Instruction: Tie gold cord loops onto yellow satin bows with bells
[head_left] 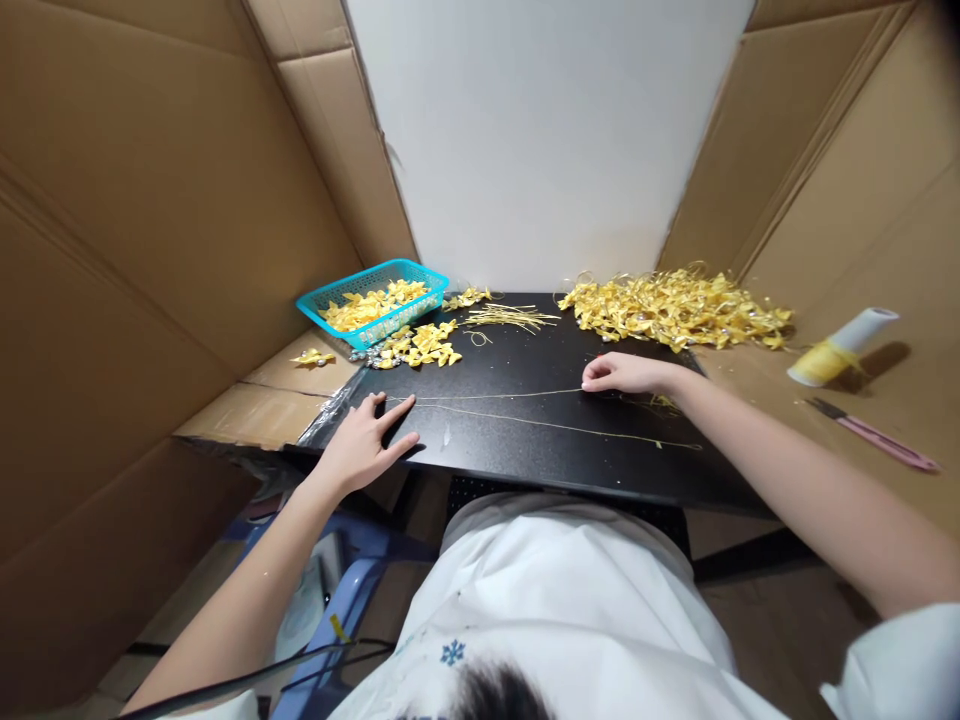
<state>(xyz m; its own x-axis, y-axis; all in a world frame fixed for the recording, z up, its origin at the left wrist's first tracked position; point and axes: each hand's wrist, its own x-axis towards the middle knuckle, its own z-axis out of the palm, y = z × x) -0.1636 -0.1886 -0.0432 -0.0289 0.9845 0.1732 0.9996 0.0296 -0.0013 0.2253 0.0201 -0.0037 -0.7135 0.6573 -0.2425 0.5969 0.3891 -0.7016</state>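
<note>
A thin yellowish string (510, 396) runs across the black tabletop, doubled back at the left into a second strand. My left hand (364, 440) lies with fingers spread on the table's left part, fingertips at the string's bend. At the right, my right hand (611, 374) pinches the upper strand between thumb and fingers. The lower strand lies loose toward the right. Beyond my hands are a loose heap of yellow ribbon bows (424, 345) and a bundle of thin gold strips (514, 317).
A turquoise basket (307, 304) of yellow bows stands at the back left. A large pile of yellow bows (675, 308) lies back right. On cardboard at the right are a white tube wound with yellow thread (862, 335) and a pink-handled cutter (877, 437). Cardboard walls rise on both sides.
</note>
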